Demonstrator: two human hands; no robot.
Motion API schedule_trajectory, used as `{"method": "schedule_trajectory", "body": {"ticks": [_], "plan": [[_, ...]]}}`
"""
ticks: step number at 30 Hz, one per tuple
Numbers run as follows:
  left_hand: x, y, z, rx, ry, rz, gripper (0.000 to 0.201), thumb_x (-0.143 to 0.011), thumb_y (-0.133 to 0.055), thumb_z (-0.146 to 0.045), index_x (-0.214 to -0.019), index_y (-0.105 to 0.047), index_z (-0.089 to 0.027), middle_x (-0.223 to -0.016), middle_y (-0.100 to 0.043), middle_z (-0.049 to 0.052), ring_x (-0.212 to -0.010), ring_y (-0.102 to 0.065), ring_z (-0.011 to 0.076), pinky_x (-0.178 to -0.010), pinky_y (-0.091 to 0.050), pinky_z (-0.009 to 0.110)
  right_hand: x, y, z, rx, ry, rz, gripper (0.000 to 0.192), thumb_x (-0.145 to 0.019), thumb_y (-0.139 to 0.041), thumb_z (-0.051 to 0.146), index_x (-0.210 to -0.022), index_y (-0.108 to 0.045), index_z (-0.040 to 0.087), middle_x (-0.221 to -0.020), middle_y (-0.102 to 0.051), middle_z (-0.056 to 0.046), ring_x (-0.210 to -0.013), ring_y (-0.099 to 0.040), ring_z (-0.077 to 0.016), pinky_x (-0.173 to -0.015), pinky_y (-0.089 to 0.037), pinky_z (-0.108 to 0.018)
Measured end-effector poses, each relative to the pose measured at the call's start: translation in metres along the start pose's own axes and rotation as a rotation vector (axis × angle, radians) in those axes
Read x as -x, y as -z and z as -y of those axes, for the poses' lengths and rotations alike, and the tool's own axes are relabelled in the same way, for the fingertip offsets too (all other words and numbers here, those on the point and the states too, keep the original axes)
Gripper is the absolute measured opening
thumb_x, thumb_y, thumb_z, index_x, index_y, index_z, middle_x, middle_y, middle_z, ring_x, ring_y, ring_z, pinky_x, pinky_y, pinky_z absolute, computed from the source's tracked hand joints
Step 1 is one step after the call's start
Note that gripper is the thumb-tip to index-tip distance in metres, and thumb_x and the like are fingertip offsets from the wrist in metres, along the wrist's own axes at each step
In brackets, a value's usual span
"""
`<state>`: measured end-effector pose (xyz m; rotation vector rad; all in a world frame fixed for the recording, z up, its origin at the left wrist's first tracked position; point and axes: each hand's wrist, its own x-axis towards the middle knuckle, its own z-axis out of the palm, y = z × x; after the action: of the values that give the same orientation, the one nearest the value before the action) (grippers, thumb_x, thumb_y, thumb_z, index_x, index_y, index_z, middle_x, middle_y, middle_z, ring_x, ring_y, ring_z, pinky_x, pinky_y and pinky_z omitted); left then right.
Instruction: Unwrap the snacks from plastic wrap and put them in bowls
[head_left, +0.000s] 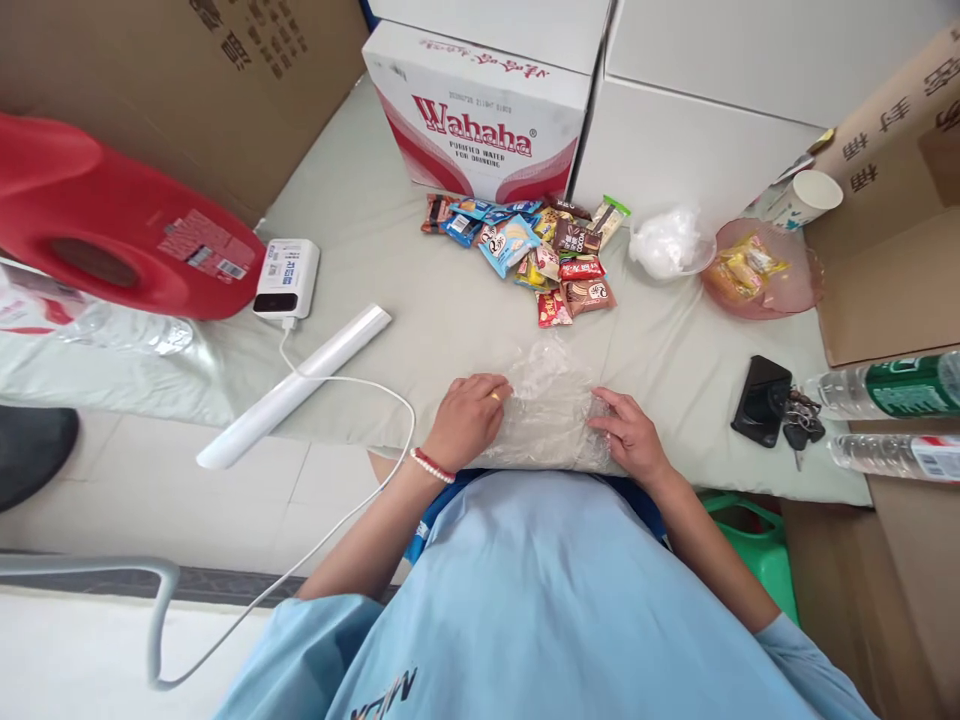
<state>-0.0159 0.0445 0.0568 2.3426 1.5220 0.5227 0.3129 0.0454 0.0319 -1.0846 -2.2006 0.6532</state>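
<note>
A clear plastic bag (551, 405) lies crumpled on the cloth near the front edge, directly before me. At its left edge, my left hand (471, 418) has its fingers closed together on the film. The thumb and fingers of my right hand (631, 437) pinch the opposite edge. Beyond the bag, a pile of wrapped snacks (555, 255) in blue, brown, red and yellow packets rests on the cloth, apart from both hands.
A white carton (480, 120) stands behind the snacks. To the right are a pink bowl (802, 280), a paper cup (802, 200), a phone (761, 400), keys (802, 415) and bottles. Leftward are a red jug (112, 210), a corded white device (287, 275) and a white bar (300, 385).
</note>
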Motion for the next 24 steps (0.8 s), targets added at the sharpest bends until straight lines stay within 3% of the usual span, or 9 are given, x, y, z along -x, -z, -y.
{"method": "schedule_trajectory", "body": {"ticks": [4,8,10,12,15,17,20,22,24], "plan": [[-0.016,-0.016,0.017,-0.034,0.137,0.026,0.039,-0.103,-0.045,-0.034,-0.134,-0.066,-0.022,-0.149,-0.061,0.013,-0.14,-0.052,0.0316,-0.112,-0.04,0.054,0.023,0.02,0.011,0.05,-0.026,0.06,0.037,-0.084,-0.057,0.004,-0.1,-0.08,0.028,-0.142,-0.065,-0.008,-0.127,-0.06,-0.0278,-0.099,-0.058,-0.053],[-0.003,-0.027,0.02,-0.041,0.126,0.036,0.048,-0.104,-0.042,-0.036,-0.149,-0.055,-0.025,-0.161,-0.048,0.012,-0.152,-0.04,0.0304,-0.124,-0.025,0.059,0.04,0.05,0.02,-0.096,-0.125,0.245,0.034,-0.092,-0.054,0.011,-0.103,-0.08,0.03,-0.137,-0.068,-0.007,-0.124,-0.065,-0.0249,-0.101,-0.058,-0.049],[0.004,-0.028,0.017,-0.062,0.119,0.037,0.05,-0.105,-0.041,-0.038,-0.152,-0.051,-0.026,-0.164,-0.043,0.012,-0.154,-0.038,0.031,-0.125,-0.02,0.061,0.035,0.057,0.018,-0.191,-0.267,0.183,0.027,-0.097,-0.055,0.022,-0.108,-0.078,0.028,-0.141,-0.066,-0.008,-0.124,-0.066,-0.0251,-0.1,-0.059,-0.046],[0.007,-0.028,0.013,-0.078,0.128,0.029,0.051,-0.106,-0.038,-0.04,-0.155,-0.048,-0.026,-0.165,-0.042,0.012,-0.154,-0.038,0.0307,-0.126,-0.017,0.063,0.019,0.052,0.009,-0.246,-0.461,-0.022,0.025,-0.099,-0.057,0.035,-0.114,-0.074,0.026,-0.133,-0.07,-0.01,-0.112,-0.071,-0.0239,-0.091,-0.062,-0.042],[0.007,-0.03,0.008,-0.089,0.156,0.006,0.054,-0.106,-0.037,-0.04,-0.158,-0.043,-0.024,-0.164,-0.043,0.014,-0.154,-0.038,0.0308,-0.126,-0.013,0.067,-0.021,0.025,-0.01,-0.282,-0.659,-0.246,0.044,-0.093,-0.064,0.051,-0.126,-0.067,0.022,-0.109,-0.076,-0.01,-0.081,-0.07,-0.0194,-0.067,-0.06,-0.033],[0.009,-0.032,0.005,-0.1,0.189,-0.016,0.056,-0.106,-0.038,-0.041,-0.159,-0.041,-0.023,-0.164,-0.043,0.015,-0.154,-0.037,0.0316,-0.126,-0.011,0.068,-0.049,0.004,-0.018,-0.3,-0.675,-0.197,0.053,-0.084,-0.073,0.054,-0.125,-0.067,0.02,-0.095,-0.076,-0.006,-0.068,-0.064,-0.0165,-0.061,-0.056,-0.03],[0.016,-0.035,0.003,-0.134,0.293,-0.063,0.058,-0.106,-0.036,-0.042,-0.16,-0.039,-0.02,-0.163,-0.043,0.017,-0.154,-0.037,0.0326,-0.126,-0.007,0.07,-0.083,-0.015,-0.02,-0.298,-0.64,-0.101,0.04,-0.078,-0.075,0.05,-0.101,-0.074,0.018,-0.079,-0.073,-0.003,-0.063,-0.06,-0.0151,-0.064,-0.052,-0.029],[0.023,-0.036,0.002,-0.152,0.382,-0.093,0.059,-0.107,-0.034,-0.042,-0.16,-0.038,-0.019,-0.164,-0.042,0.019,-0.154,-0.037,0.0332,-0.125,-0.007,0.071,-0.098,-0.017,-0.02,-0.282,-0.597,-0.154,0.034,-0.081,-0.07,0.049,-0.092,-0.074,0.017,-0.079,-0.072,-0.003,-0.067,-0.061,-0.0158,-0.068,-0.052,-0.029],[0.029,-0.034,0.0,-0.148,0.456,-0.127,0.058,-0.106,-0.034,-0.041,-0.159,-0.04,-0.017,-0.163,-0.042,0.02,-0.153,-0.038,0.0346,-0.124,-0.011,0.072,-0.106,-0.013,-0.022,-0.256,-0.555,-0.235,0.034,-0.084,-0.066,0.049,-0.095,-0.074,0.018,-0.084,-0.073,-0.004,-0.071,-0.062,-0.0165,-0.073,-0.052,-0.03]]}}
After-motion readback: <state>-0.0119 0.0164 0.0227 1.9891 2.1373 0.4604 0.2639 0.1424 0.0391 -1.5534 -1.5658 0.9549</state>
